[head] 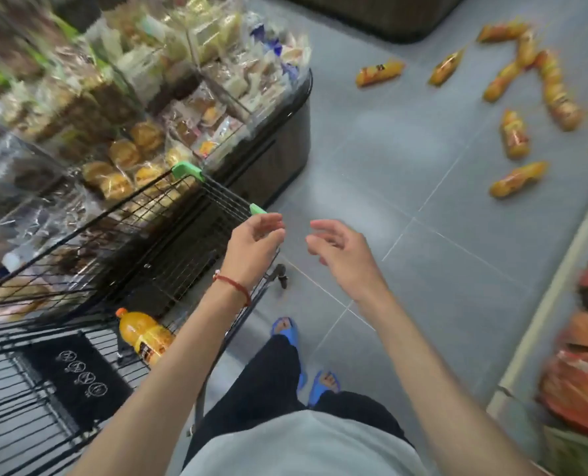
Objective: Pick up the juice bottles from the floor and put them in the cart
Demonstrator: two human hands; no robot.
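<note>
One juice bottle [145, 334] lies in the cart [187, 170]; perhaps ten bottles [515, 134] remain on the floor [388, 149], upper right. Left hand [255, 242] and right hand [337, 249] are empty, fingers relaxed.

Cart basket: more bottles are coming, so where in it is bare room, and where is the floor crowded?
The cart looks bare from the orange juice bottle at its near end up to the green-cornered front rim. Grey floor tiles beside the cart lie bare too. Crowded: the scattered juice bottles at upper right.
</note>
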